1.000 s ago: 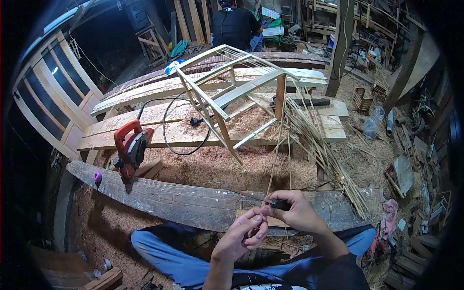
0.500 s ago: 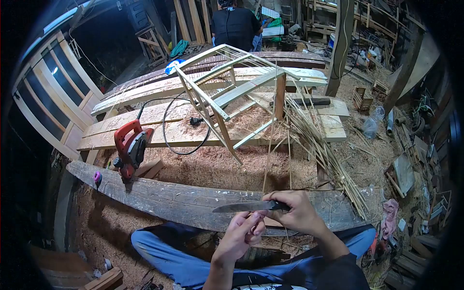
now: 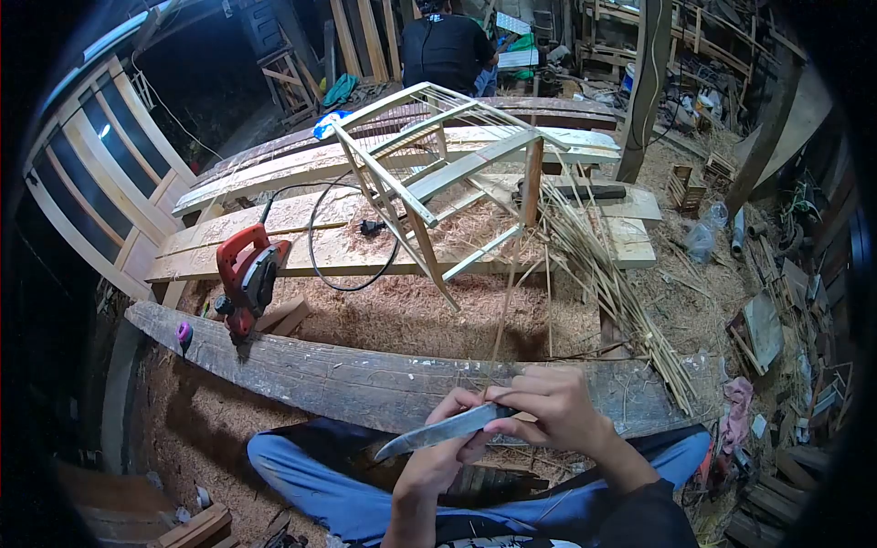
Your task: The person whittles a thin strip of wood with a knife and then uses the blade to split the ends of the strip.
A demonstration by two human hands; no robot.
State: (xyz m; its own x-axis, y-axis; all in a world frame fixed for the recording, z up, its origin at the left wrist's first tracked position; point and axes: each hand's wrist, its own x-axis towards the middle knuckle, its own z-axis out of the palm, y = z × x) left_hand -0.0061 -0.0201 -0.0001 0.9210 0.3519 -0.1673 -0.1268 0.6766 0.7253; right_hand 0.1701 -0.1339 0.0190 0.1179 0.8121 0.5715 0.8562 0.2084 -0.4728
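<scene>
My right hand [image 3: 546, 407] grips the handle of a knife [image 3: 429, 433] whose grey blade points left and slightly down. My left hand [image 3: 437, 457] sits just under the blade and pinches the near end of a thin pale strip [image 3: 505, 301] that runs up and away over the old grey plank [image 3: 311, 370]. Both hands are close together above my lap, in blue trousers [image 3: 311, 489].
A red power planer [image 3: 245, 279] rests on the grey plank's left end, its black cord [image 3: 315, 247] looping over pale boards. A light wooden frame [image 3: 438, 164] stands on the boards. Thin strips [image 3: 603, 274] lie piled at right. Sawdust covers the ground. A person in black [image 3: 446, 50] is at the back.
The knife has swung from pointing away, to level, to blade pointing left and down. My left hand moved beneath the blade, and the strip shifted slightly left.
</scene>
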